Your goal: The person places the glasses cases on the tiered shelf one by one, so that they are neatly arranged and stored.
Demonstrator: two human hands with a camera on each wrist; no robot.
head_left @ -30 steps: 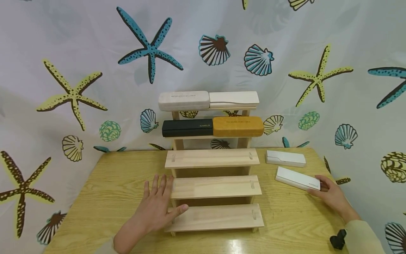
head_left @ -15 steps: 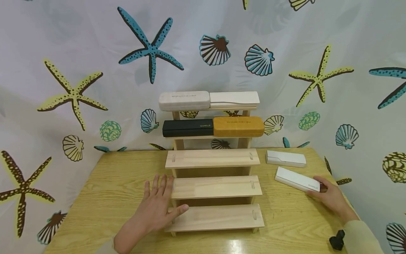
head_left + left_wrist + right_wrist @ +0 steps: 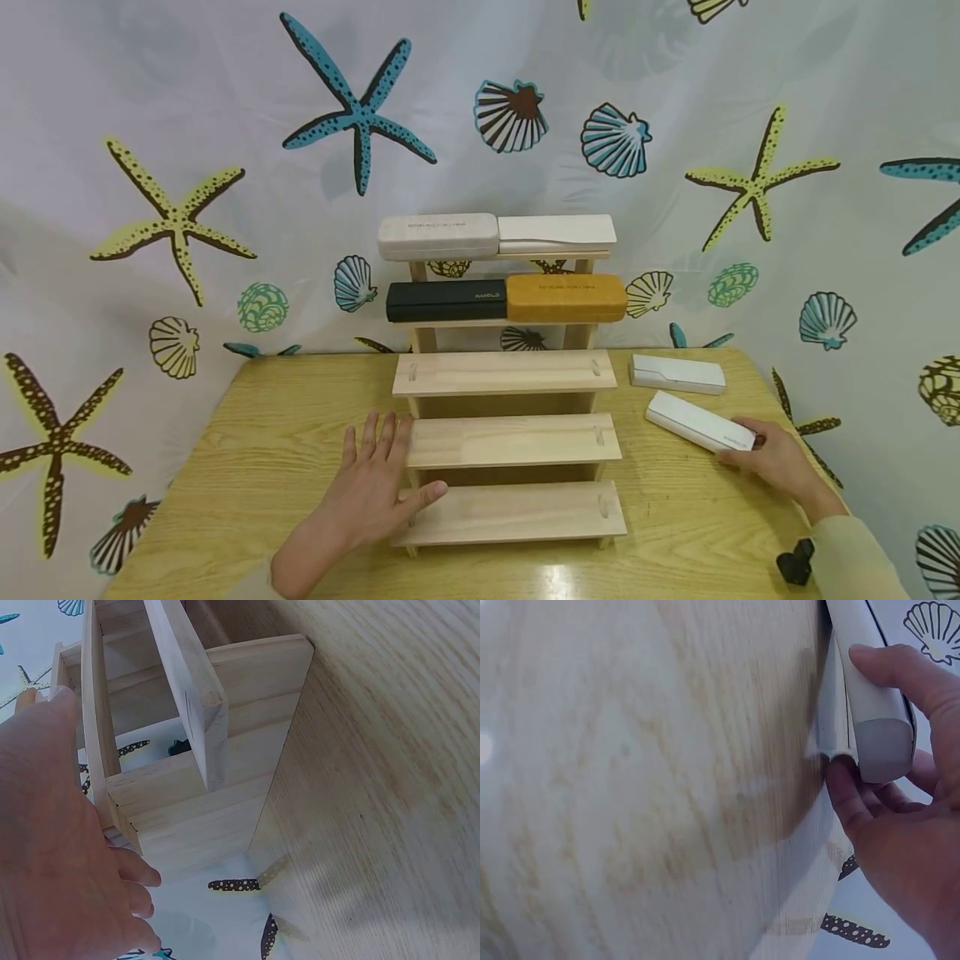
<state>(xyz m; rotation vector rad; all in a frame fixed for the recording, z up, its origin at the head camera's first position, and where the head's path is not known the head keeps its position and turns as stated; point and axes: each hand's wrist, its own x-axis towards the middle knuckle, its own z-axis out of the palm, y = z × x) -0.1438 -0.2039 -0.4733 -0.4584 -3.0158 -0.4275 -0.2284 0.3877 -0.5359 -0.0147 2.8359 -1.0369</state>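
Note:
My right hand [image 3: 780, 467] pinches the near right end of a long white glasses case [image 3: 697, 419], thumb on one side and fingers on the other. In the right wrist view, the thumb lies on top of the white case [image 3: 870, 682], whose grey end faces the camera. My left hand [image 3: 363, 492] rests against the left side of a stepped wooden rack [image 3: 510, 442]. Its fingers are spread straight and the thumb lies over the lowest shelf. In the left wrist view, the left hand [image 3: 60, 847] touches the rack's edge [image 3: 112, 802].
A second white case [image 3: 677, 374] lies on the table [image 3: 285, 417] behind the held one. On the rack's upper shelves sit an off-white case [image 3: 438, 236], a white case [image 3: 555, 232], a black case [image 3: 446, 301] and a mustard case [image 3: 566, 297]. A patterned cloth hangs behind.
The held white case has shifted slightly left and its far end has risen a little, with my right hand moving along. The left hand stays at the rack.

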